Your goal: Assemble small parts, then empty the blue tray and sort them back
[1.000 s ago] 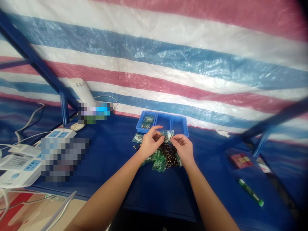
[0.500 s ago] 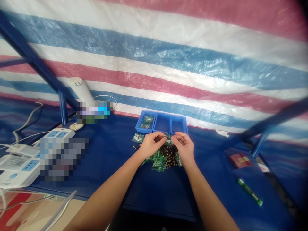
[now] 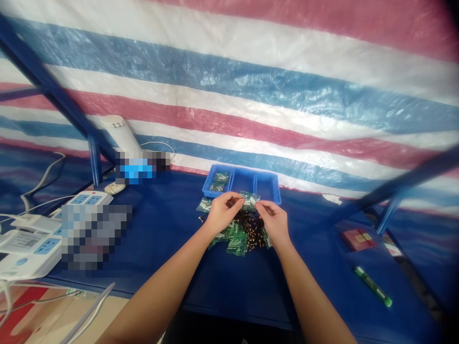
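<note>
Both of my hands pinch a small clear plastic bag (image 3: 250,200) of metal parts, held just above the blue table. My left hand (image 3: 220,213) grips its left edge and my right hand (image 3: 274,220) grips its right edge. Beneath the hands lies a pile of dark screws (image 3: 251,230) mixed with several small green-tinted bags (image 3: 234,241). Just behind stands a blue three-compartment tray (image 3: 267,186); its left compartment holds filled bags (image 3: 219,181). One more bag (image 3: 204,205) lies left of my left hand.
White power strips (image 3: 34,239) and cables sit at the left with a white device (image 3: 120,131). A red box (image 3: 358,239) and a green pen (image 3: 373,286) lie at the right. Blue frame bars (image 3: 53,91) cross both sides, before a striped tarp.
The bag dipped toward the pile half a second ago and now is lifted slightly again, flatter between both hands. My arms have barely shifted.
</note>
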### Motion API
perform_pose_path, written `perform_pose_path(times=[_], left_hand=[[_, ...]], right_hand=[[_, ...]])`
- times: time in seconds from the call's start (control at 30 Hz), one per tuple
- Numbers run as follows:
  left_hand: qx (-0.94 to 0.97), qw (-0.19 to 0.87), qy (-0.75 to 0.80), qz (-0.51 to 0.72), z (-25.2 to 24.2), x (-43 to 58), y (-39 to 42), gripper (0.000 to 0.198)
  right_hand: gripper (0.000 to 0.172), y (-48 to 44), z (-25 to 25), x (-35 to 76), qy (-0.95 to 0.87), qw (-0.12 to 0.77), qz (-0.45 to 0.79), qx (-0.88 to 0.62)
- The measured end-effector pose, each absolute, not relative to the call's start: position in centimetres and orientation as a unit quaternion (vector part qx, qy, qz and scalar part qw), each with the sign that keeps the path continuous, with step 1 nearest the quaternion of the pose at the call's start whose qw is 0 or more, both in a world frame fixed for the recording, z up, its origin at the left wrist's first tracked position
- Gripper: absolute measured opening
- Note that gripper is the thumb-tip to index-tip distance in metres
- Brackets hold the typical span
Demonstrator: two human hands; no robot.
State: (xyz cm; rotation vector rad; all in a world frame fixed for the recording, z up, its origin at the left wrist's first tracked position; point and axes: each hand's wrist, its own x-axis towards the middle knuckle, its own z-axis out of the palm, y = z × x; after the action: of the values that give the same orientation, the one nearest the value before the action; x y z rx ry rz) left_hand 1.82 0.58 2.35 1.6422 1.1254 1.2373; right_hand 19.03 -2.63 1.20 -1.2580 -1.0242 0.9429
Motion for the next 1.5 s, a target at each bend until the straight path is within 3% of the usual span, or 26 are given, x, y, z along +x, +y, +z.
perform_pose_path(times=[0.43, 0.8, 1.23, 1.5], left_hand=[[0.655, 0.426, 0.403, 0.476, 2.71, 1.59, 0.07, 0.024], [0.663, 0.389, 0.422, 0.481, 2.46, 2.07, 0.18, 0.019], [0.648, 0.419, 0.432, 0.467, 2.92, 2.06, 0.10, 0.049], [0.645, 0.430, 0.433, 0.460, 3.12, 1.85, 0.22, 0.041]], right_hand=[[0.032, -2.69, 1.60, 18.93, -0.406, 0.620, 0.441, -0.506], [0.023, -2.68, 1.02, 18.99, -0.441, 0.614, 0.410, -0.511], [0.036, -2.68, 1.22, 18.91, -0.410, 0.598, 0.442, -0.528], [0.025, -2.78, 1.53, 18.85, -0.409, 0.595, 0.435, -0.538]])
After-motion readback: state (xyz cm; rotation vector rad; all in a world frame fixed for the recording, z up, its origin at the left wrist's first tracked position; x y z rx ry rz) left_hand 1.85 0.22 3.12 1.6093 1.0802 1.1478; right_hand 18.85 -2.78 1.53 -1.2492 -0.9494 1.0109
